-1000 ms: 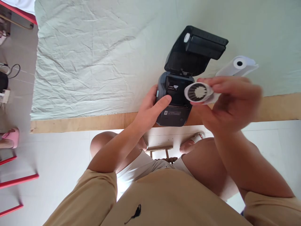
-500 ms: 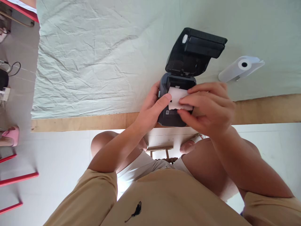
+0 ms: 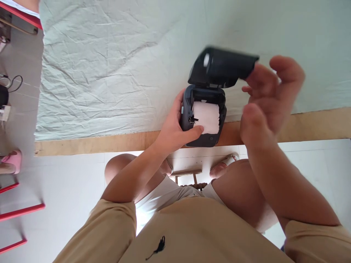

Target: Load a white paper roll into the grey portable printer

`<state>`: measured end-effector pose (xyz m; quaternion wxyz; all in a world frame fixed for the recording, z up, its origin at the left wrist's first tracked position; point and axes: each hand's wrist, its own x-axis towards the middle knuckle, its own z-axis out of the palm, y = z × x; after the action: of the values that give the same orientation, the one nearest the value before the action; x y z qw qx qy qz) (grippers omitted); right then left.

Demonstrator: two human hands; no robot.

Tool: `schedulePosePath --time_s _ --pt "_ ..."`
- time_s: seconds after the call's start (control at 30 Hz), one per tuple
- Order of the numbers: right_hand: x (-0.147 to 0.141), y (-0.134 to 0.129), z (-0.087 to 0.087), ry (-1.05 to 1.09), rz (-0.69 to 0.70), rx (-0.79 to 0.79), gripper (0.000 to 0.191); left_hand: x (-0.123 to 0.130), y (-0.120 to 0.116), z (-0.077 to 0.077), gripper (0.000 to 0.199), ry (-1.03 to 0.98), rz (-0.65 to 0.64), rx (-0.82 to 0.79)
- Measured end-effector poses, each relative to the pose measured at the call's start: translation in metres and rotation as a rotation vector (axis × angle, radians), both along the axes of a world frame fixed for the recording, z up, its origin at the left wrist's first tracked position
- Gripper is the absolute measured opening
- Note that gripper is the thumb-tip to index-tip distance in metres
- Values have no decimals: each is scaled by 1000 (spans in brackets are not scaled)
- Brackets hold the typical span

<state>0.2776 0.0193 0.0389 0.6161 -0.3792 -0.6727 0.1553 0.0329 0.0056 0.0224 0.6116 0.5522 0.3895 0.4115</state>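
Far left, on the floor: red bars [image 3: 23,212], a pink shoe [image 3: 15,160] on another person's foot, a white block [image 3: 5,114], and a loop of black cable [image 3: 18,81]. Next, pale green cloth [image 3: 95,73], wrinkled, over the table; wooden edge [image 3: 109,141] shows along the near side.

Left hand [image 3: 174,133] is wrapped round the printer's left side, firm hold, fingers mostly hidden behind the body, thumb laid across the front with its tip on the paper. Printer [image 3: 201,141] sits at the near edge of the table, just above the wood. Its bay is dark and uncovered; inside lies white paper [image 3: 207,115], filling most of the width, right edge ragged, a black mark or part at its left edge. Small white mark on the bay wall above it.

Lid [image 3: 230,65] is hinged up at the far end, blurred, white spot near its left corner.

Right hand [image 3: 270,91], blurred: fingers loosely curled, thumb spread well apart, fingertips at the lid's right corner, no closed grip. Contact looks likely, can't confirm.
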Motion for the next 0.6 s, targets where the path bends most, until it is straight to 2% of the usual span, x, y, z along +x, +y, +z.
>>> schedulePosePath --time_s 0.1,0.17,0.3,0.4,0.5,0.6 --pt "-1 -6 6 45 -21 11 44 0 0 2 129 11 -3 -11" --pt "-1 -10 7 0 -45 -7 42 0 -1 2 127 16 4 1" --pt "-1 -15 -4 -159 78 -214 60 -2 0 0 129 -20 10 34" --pt "-1 -15 -12 -174 192 -352 67 -3 0 1 130 -109 -13 0" --pt "-1 -14 -11 -148 245 -439 69 0 -3 8 116 -161 -21 -67" --pt "0 -15 -2 -120 266 -521 74 4 -8 18 107 -114 22 -103"
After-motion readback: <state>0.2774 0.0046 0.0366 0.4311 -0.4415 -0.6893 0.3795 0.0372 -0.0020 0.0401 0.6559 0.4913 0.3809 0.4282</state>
